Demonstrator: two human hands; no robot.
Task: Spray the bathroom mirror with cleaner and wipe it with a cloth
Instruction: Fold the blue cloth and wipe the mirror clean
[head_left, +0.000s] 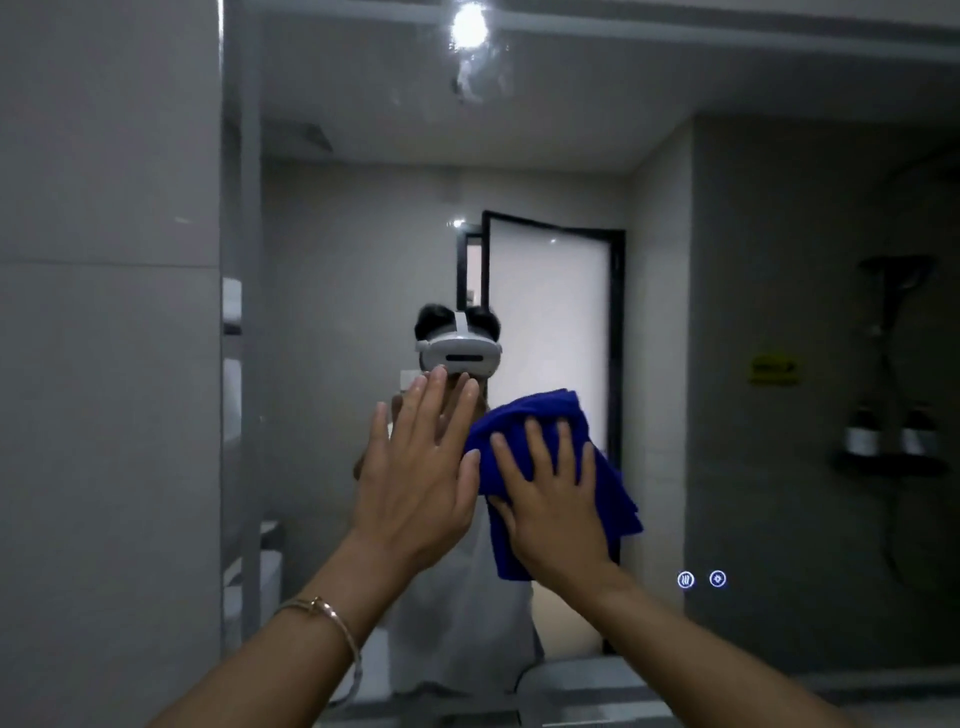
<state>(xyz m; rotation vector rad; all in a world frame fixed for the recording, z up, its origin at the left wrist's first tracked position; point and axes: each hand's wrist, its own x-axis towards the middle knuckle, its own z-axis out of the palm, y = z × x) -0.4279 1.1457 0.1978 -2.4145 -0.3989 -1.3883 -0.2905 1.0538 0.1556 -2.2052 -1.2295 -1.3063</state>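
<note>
While the head view faces the mirror (363, 208), the blue cloth (524, 415) sits just off centre toward 5 o'clock, flattened on the glass under the right hand (550, 499). That hand's grip is spread, with fingers straight and fanned, pressing the cloth rather than pinching it. At 9 o'clock of the cloth the left hand (415, 467) is raised, fingers straight and parted, holding nothing. Whether its palm touches the glass I cannot tell. A thin bracelet (322, 613) circles the left wrist. No spray bottle shows.

Wiping seems to be the step in hand, and a wet smear (472, 83) sits at 12 o'clock by the reflected lamp. I judge three risks from here:
- A bare palm on the glass would print fresh marks.
- The loose cloth tail hanging toward 4 o'clock could slide out from under flat fingers.
- The high smear may go unreached.
</note>
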